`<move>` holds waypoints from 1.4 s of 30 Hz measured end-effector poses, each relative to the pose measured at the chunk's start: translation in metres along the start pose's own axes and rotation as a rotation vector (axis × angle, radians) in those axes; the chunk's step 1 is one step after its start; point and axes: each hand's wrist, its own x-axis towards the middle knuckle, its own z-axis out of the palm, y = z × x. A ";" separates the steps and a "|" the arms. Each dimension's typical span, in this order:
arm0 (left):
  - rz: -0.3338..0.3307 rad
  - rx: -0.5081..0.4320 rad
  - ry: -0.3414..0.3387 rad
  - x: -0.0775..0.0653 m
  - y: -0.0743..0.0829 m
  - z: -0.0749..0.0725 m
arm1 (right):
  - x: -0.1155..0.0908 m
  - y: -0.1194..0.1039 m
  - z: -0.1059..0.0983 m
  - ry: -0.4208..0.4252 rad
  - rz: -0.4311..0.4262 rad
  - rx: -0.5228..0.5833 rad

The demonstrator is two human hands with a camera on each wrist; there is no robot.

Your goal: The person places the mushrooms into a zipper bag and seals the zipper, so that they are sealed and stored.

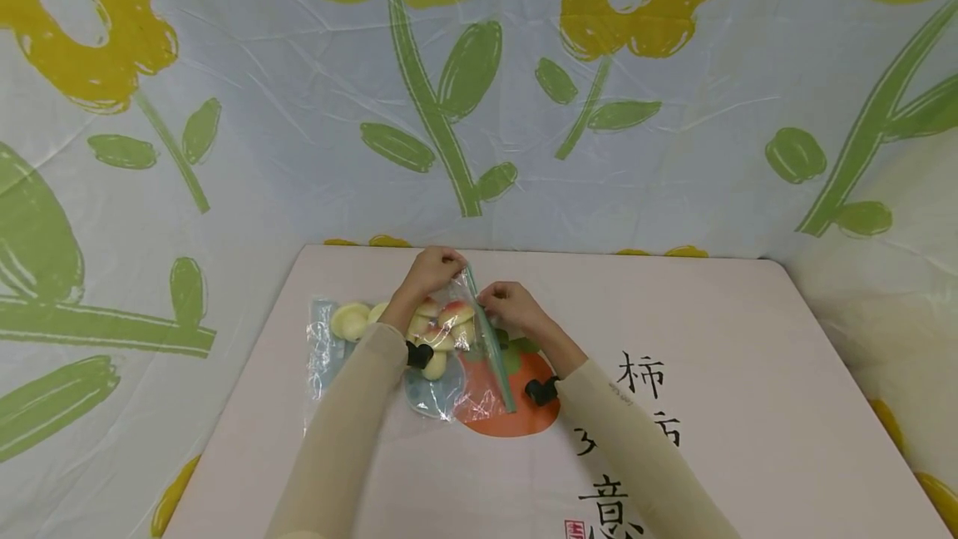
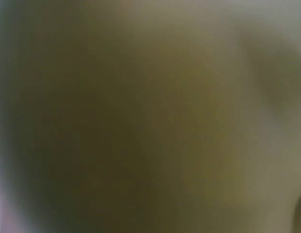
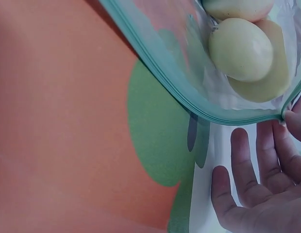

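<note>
A clear zip-lock bag (image 1: 486, 393) with a teal zip edge lies on the table, its edge slanting between the hands. Inside are several mushroom-shaped pieces (image 1: 456, 314), pale with some reddish caps. The left hand (image 1: 432, 270) pinches the far end of the zip edge. Closer to its middle, the right hand (image 1: 516, 306) pinches the same edge between thumb and forefinger; in the right wrist view its other fingers (image 3: 242, 160) extend loosely below. The bag's mouth bows apart there, showing a rounded pale piece (image 3: 242, 49). The left wrist view is a close yellowish-brown blur.
The pink table cover (image 1: 718, 314) bears an orange persimmon print (image 1: 524, 414) under the bag and black characters (image 1: 641, 374) to the right. A bluish clear plastic strip (image 1: 323, 335) lies at the left, beside a pale yellow piece (image 1: 350, 321). Flowered cloth (image 1: 299, 106) hangs behind.
</note>
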 end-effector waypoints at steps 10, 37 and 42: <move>-0.005 0.002 -0.004 0.001 -0.001 0.000 | -0.008 0.000 0.001 -0.027 0.014 0.045; 0.013 0.056 0.001 -0.001 0.004 0.002 | -0.024 0.008 0.001 -0.066 0.013 0.049; -0.002 0.043 -0.012 -0.003 0.003 0.002 | -0.028 0.009 0.003 -0.071 -0.003 0.055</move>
